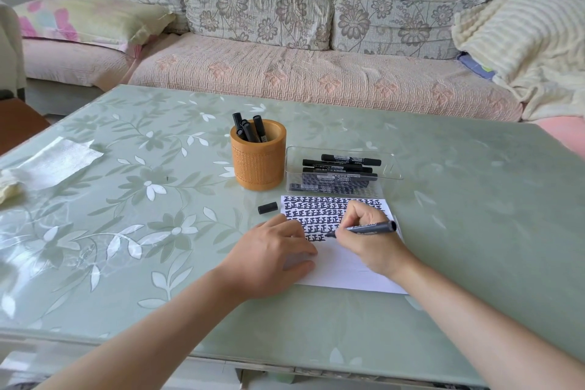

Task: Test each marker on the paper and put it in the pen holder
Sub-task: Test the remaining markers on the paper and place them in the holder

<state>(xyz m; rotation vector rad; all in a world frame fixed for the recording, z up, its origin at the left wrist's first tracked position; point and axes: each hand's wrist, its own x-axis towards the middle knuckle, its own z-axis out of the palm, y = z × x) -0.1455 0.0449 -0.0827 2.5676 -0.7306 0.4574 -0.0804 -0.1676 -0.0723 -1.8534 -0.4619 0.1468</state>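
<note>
Lower parts of standing markers (250, 131) hidden in pen holder (258, 168), print on tray markers (342, 164) too small to read, paper (342, 266) partly under left hand (269, 258), held marker (376, 226) partly inside grip of right hand (367, 241)

Bare left hand (270, 252), bare right hand (372, 241)

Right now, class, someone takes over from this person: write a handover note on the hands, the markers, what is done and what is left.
Right hand grips an uncapped marker, tip on the paper.
Left hand presses the paper flat.
A loose cap lies left of it.
Done: several markers stand in the pen holder.
Left: cap this one, store it, then test those in the clear tray.
</note>
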